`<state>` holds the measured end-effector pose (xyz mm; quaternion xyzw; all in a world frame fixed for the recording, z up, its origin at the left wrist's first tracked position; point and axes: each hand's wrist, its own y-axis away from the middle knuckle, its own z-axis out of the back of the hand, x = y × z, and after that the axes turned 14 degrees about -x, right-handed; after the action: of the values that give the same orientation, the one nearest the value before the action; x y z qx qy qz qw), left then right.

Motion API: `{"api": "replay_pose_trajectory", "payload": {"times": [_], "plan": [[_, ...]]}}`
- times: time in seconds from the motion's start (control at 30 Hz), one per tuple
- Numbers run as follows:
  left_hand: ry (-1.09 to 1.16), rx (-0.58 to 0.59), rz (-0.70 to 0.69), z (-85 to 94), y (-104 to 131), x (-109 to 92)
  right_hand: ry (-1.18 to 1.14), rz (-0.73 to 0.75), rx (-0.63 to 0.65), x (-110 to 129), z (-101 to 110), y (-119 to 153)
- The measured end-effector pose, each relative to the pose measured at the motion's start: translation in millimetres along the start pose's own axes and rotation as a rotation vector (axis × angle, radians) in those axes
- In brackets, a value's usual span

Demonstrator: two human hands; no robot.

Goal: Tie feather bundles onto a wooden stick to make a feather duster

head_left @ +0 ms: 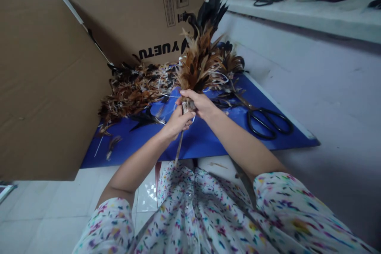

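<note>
A feather duster (198,61) with brown feathers and black tips stands tilted away from me over the blue board (208,141). Its thin stick points back towards my lap. My left hand (176,122) is closed round the stick just below the pale, bound quill ends. Higher up, my right hand (200,103) pinches the base of the feathers, thumb across the front. A white string (162,92) loops out to the left of the feathers and shows again near my fingers; where it ends is hidden.
Brown and black loose feathers (131,95) are heaped on the board's left. Large black-handled scissors (269,123) lie at the right. Cardboard walls (125,12) rise behind and at left. On a white ledge (297,16) at right rests another pair of scissors (264,0).
</note>
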<state>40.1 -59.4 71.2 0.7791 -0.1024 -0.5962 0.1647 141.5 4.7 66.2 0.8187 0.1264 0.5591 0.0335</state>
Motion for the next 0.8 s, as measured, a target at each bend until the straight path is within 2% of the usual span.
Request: {"api": "replay_pose_trajectory", "payload": {"times": [0.1, 0.23, 0.4, 0.57, 0.8], "plan": [[-0.036, 0.108, -0.075, 9.5, -6, -2, -0.026, -0.017, 0.063, -2, 8, -3], [0.046, 0.045, -0.004, 20.4, -23, -3, -0.045, -0.060, 0.069, 0, 13, -3], [0.163, 0.044, 0.093, 16.1, -37, -5, -0.096, -0.064, 0.144, -2, 20, -6], [0.107, 0.190, 0.187, 9.1, -49, -1, -0.003, -0.029, 0.249, -4, 31, -12], [0.145, 0.392, 0.180, 6.3, -50, 11, 0.096, -0.031, 0.325, -5, 35, -13]]}}
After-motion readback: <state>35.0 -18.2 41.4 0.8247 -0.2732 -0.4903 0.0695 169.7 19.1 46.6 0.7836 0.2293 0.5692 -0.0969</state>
